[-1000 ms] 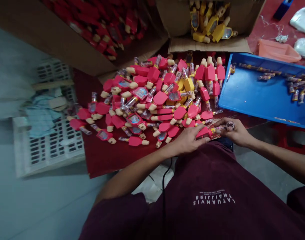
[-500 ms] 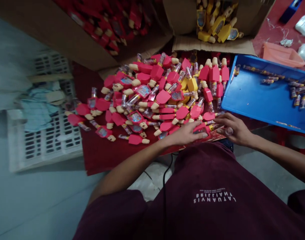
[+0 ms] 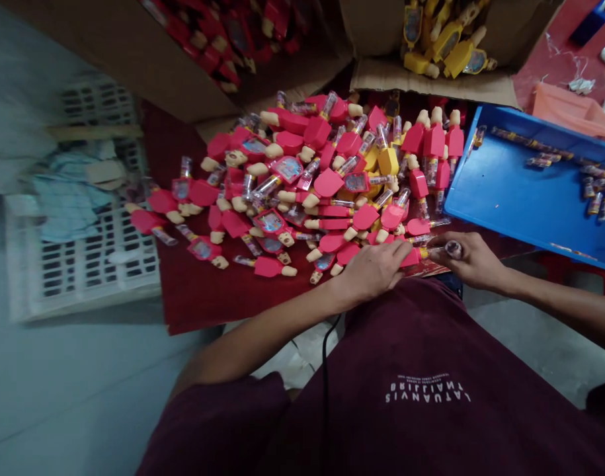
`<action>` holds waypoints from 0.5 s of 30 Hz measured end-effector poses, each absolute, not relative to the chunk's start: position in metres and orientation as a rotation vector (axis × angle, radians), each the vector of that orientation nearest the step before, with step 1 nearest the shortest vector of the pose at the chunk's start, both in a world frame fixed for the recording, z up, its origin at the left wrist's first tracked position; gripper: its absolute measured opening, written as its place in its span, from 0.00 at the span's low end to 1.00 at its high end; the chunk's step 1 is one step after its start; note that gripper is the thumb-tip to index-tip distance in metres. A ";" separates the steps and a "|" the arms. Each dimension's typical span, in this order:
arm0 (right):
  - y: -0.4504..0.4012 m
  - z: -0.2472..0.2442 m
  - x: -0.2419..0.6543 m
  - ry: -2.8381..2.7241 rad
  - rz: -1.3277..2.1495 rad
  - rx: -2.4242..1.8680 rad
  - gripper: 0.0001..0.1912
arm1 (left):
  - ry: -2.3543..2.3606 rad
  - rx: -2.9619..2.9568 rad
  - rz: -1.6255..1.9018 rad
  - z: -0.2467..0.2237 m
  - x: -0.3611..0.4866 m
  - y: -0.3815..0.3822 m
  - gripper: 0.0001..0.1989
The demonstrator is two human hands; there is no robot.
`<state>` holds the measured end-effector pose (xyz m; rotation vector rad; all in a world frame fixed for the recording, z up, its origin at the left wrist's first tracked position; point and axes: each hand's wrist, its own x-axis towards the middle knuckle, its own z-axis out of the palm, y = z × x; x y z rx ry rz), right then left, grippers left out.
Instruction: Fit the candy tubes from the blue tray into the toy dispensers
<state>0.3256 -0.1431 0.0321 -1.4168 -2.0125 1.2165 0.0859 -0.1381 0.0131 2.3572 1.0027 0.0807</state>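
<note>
My left hand is closed around a red toy at the table's front edge; the toy's yellow collar and clear tube point right. My right hand is closed, holding a small clear tube with its end facing up. Its fingertips are by the tube end of the red toy; whether they touch it I cannot tell. Beyond both hands lies a heap of red toys with cream-coloured ends and clear tubes. A few yellow toys are mixed in.
A blue tray with several small tubes stands at right, an orange tray behind it. Cardboard boxes of red toys and yellow toys stand at the back. A white plastic crate with a cloth is at left.
My left hand has turned and closed around the red toy, where its fingers lay stretched over it. The tube in my right hand has tipped more upright. The view has shifted slightly.
</note>
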 end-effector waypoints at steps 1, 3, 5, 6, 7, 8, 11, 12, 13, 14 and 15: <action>-0.142 0.032 0.322 -1.922 1.320 -1.513 0.15 | 1.005 2.430 0.026 0.011 0.087 -0.139 0.22; -0.140 0.032 0.318 -1.846 1.461 -1.604 0.17 | 1.008 2.471 -0.025 0.007 0.087 -0.139 0.23; -0.137 0.032 0.318 -1.948 1.402 -1.565 0.16 | 1.038 2.377 0.011 0.004 0.084 -0.135 0.22; -0.137 0.032 0.320 -2.040 1.285 -1.508 0.15 | 1.053 2.287 0.045 0.003 0.081 -0.132 0.23; -0.136 0.032 0.323 -2.136 1.138 -1.431 0.14 | 1.062 2.178 0.086 0.003 0.078 -0.128 0.25; -0.136 0.032 0.326 -2.224 0.992 -1.335 0.15 | 1.054 2.063 0.127 0.003 0.074 -0.125 0.27; -0.136 0.029 0.334 -2.400 0.745 -1.062 0.15 | 0.925 1.795 0.202 0.008 0.066 -0.118 0.28; -0.136 0.028 0.336 -2.429 0.741 -1.006 0.15 | 0.886 1.755 0.202 0.011 0.064 -0.117 0.28; -0.136 0.027 0.338 -2.442 0.760 -0.967 0.15 | 0.868 1.749 0.188 0.013 0.064 -0.118 0.27; -0.136 0.026 0.339 -2.437 0.793 -0.948 0.15 | 0.875 1.776 0.169 0.016 0.064 -0.119 0.27; -0.136 0.024 0.339 -2.419 0.834 -0.948 0.14 | 0.909 1.832 0.155 0.018 0.064 -0.121 0.27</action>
